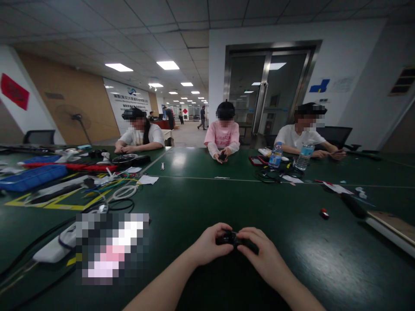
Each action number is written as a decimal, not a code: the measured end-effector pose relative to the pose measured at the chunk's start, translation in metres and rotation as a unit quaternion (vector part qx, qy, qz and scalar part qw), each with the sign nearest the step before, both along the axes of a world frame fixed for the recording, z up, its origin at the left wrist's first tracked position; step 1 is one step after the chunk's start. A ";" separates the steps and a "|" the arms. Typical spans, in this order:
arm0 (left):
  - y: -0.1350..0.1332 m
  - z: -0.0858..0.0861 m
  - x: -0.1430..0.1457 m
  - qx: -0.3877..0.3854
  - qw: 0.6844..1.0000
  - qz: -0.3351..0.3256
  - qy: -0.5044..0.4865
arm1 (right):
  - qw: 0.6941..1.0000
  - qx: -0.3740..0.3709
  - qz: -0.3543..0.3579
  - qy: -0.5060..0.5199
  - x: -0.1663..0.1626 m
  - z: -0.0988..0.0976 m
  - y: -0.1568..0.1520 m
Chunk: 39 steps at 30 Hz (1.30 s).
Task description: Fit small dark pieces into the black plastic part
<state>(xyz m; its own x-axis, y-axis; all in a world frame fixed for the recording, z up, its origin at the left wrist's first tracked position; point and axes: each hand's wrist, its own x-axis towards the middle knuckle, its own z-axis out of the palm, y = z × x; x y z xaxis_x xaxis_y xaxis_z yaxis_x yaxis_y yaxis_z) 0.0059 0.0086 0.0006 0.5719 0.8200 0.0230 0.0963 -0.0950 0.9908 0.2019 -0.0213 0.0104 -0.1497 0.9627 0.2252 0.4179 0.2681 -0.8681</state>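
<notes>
Dark green surface point(201, 203), office hall. Both hands, left point(210, 244) and right point(262, 255), pinch one small black object point(229, 238) between fingertips, low centre; fingers hide most of it, shape unclear.

Dim room lit by ceiling panels point(167, 65); glare streaks the green table point(194, 207); wide-angle bending at the edges; mosaic blur lower left.
</notes>
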 end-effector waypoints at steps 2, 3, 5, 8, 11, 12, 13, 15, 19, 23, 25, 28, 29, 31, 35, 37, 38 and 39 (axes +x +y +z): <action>0.001 -0.002 0.001 0.005 1.000 0.003 0.006 | 0.999 0.011 0.010 -0.042 0.001 0.000 0.000; 0.001 -0.003 0.001 0.008 1.000 0.004 0.008 | 0.998 0.019 0.013 -0.057 0.001 0.000 0.000; 0.002 -0.006 0.002 0.018 1.000 0.005 0.010 | 0.995 0.038 0.022 -0.085 0.002 0.001 -0.001; 0.002 -0.008 0.004 0.032 0.999 0.011 0.010 | 0.991 0.060 0.038 -0.114 0.002 0.004 -0.003; 0.002 -0.008 0.004 0.035 0.999 0.012 0.012 | 0.993 0.053 0.040 -0.103 0.001 0.005 -0.005; 0.002 -0.008 0.004 0.033 0.999 0.011 0.014 | 0.994 0.048 0.039 -0.093 0.001 0.005 -0.005; 0.002 -0.007 0.003 0.031 0.999 0.011 0.015 | 0.995 0.044 0.039 -0.083 0.000 0.005 -0.005; 0.002 -0.007 0.003 0.029 0.999 0.015 0.016 | 0.996 0.042 0.038 -0.072 -0.001 0.004 -0.004; 0.002 -0.006 0.000 0.015 1.000 0.014 0.015 | 0.999 0.014 0.027 -0.040 0.000 0.000 -0.003; 0.004 -0.004 -0.003 -0.008 1.000 0.002 -0.002 | 0.998 -0.026 0.017 0.051 0.005 -0.005 -0.002; 0.004 -0.003 -0.004 -0.013 1.000 -0.002 -0.007 | 0.997 -0.025 0.018 0.072 0.006 -0.006 -0.002; 0.003 -0.001 -0.004 -0.015 1.000 -0.001 -0.003 | 0.998 -0.017 0.018 0.052 0.006 -0.007 -0.003; 0.002 0.000 -0.004 -0.016 1.000 -0.001 -0.001 | 0.999 -0.013 0.020 0.037 0.005 -0.007 -0.004; 0.002 0.000 -0.003 -0.018 1.000 0.000 0.000 | 1.000 -0.003 0.025 0.009 0.003 -0.006 -0.005; 0.002 0.000 -0.002 -0.022 1.000 -0.001 0.003 | 0.999 0.016 0.033 -0.014 0.001 -0.003 -0.006; 0.002 0.000 -0.003 -0.011 1.000 -0.004 0.003 | 0.999 0.020 0.038 -0.025 0.001 -0.002 -0.007; 0.002 0.001 -0.003 -0.006 1.000 -0.006 0.003 | 0.999 0.020 0.040 -0.028 0.001 -0.002 -0.007; 0.002 0.002 -0.004 0.000 1.000 -0.007 0.004 | 0.999 0.021 0.040 -0.030 0.001 -0.002 -0.007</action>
